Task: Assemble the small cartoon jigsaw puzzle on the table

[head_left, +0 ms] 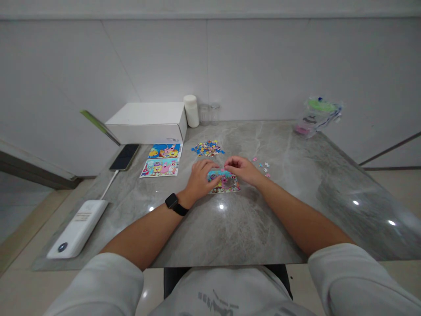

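Note:
A partly assembled jigsaw puzzle (pixel 225 185) with a colourful cartoon picture lies flat on the grey marbled table, a gap showing in its middle. My left hand (pixel 201 176) rests at its left side, thumb and fingers apart, the thumb on the puzzle. Over the top edge, my right hand (pixel 241 169) pinches a small pink jigsaw piece (pixel 222 170). Several loose jigsaw pieces (pixel 266 169) are scattered to the right of that hand. Beyond both hands spreads a pile of mixed jigsaw pieces (pixel 208 148).
Two cartoon picture cards (pixel 160 167) lie at left, before a white box (pixel 148 118). A white bottle (pixel 191 111) and two glasses (pixel 215 114) stand by the wall. A phone (pixel 125 157) is cabled to a white power bank (pixel 77 229). A plastic bag (pixel 317 117) sits far right.

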A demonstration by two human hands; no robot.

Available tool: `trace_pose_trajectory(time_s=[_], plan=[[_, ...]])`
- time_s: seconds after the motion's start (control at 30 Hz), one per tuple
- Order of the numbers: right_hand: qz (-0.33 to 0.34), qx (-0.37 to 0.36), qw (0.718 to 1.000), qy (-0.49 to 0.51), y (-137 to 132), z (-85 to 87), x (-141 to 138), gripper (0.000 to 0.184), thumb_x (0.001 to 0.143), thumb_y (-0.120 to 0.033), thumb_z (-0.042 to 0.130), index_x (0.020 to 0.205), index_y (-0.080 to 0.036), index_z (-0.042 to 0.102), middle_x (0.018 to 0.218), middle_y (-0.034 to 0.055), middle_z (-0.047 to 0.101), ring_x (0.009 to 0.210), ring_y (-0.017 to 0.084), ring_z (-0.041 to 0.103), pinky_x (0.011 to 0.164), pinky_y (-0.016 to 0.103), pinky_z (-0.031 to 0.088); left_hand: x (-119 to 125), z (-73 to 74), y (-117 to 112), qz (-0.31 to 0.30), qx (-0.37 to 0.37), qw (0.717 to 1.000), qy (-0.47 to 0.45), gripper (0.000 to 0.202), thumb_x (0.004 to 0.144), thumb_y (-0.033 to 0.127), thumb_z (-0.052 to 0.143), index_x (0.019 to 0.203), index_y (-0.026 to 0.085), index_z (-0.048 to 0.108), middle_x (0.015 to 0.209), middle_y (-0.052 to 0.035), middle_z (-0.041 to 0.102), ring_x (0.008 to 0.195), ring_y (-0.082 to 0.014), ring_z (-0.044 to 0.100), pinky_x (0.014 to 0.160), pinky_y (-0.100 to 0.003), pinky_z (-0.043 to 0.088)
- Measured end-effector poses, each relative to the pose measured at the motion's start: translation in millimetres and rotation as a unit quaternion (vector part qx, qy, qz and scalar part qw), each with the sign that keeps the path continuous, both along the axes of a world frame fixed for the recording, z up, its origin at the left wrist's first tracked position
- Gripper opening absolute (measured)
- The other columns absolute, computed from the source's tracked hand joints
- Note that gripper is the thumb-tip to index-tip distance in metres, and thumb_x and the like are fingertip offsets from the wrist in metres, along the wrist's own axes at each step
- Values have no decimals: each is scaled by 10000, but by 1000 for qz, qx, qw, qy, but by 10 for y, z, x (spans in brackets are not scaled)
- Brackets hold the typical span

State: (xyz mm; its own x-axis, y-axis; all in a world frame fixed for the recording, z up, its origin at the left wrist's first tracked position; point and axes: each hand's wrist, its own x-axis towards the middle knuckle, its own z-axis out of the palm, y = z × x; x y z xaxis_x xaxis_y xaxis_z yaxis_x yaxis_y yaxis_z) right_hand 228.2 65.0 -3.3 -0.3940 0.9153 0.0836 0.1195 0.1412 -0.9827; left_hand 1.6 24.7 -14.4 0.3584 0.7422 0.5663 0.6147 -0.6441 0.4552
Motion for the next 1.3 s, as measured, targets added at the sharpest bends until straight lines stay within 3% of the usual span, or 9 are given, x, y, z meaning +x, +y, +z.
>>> trace_pose_trajectory(time_s=[0.1, 0.3, 0.5, 0.8, 1.03, 1.3], plan=[[-14, 5, 1000, 8, -30, -112, -60, 386, 746, -553, 814, 877, -213, 686, 795, -14, 673, 739, 155, 600, 716, 295, 482, 3, -19, 22, 6, -6, 1000, 7, 273, 945, 376, 739, 1176, 247, 673, 1210, -82, 695, 1196, -272, 626, 1057, -462, 460], [-14, 16, 1000, -9, -81, -116, -105, 342, 798, -539, 763, 883, -215, 692, 800, -7, 666, 745, 158, 583, 698, 284, 461, -15, -27, 32, 9, -3, 1000, 13, 174, 931, 287, 731, 1094, 238, 693, 1209, -70, 697, 1190, -257, 625, 1049, -449, 456], [-85, 52, 995, -22, -72, -158, -69, 334, 912, -535, 626, 1012, -225, 698, 926, 15, 709, 798, 168, 601, 752, 291, 479, -31, 5, 34, 12, 2, 1000, -4, 159, 956, 287, 699, 1104, 234, 678, 1183, -69, 694, 1174, -254, 633, 1043, -449, 467], [-52, 134, 986, -90, -128, -149, -65, 265, 918, -475, 632, 885, -225, 715, 842, 12, 665, 792, 181, 601, 748, 303, 462, -20, -10, 50, 10, 3, 1000, -9, 139, 986, 306, 669, 1107, 240, 683, 1175, -72, 690, 1177, -252, 634, 1048, -448, 474], [-50, 86, 992, -78, -131, -133, -104, 302, 870, -522, 655, 804, -228, 679, 759, -4, 641, 741, 176, 570, 699, 294, 445, -23, -34, 63, 13, 1, 1000, 3, 155, 999, 323, 659, 1132, 254, 699, 1181, -70, 683, 1185, -251, 622, 1043, -444, 471], [-45, 98, 991, -77, -158, -112, -111, 291, 872, -510, 659, 833, -223, 684, 773, -4, 640, 731, 164, 566, 694, 286, 442, -23, -34, 63, 20, 6, 1000, 6, 161, 1006, 313, 647, 1143, 251, 703, 1186, -75, 685, 1186, -252, 625, 1052, -448, 467]])
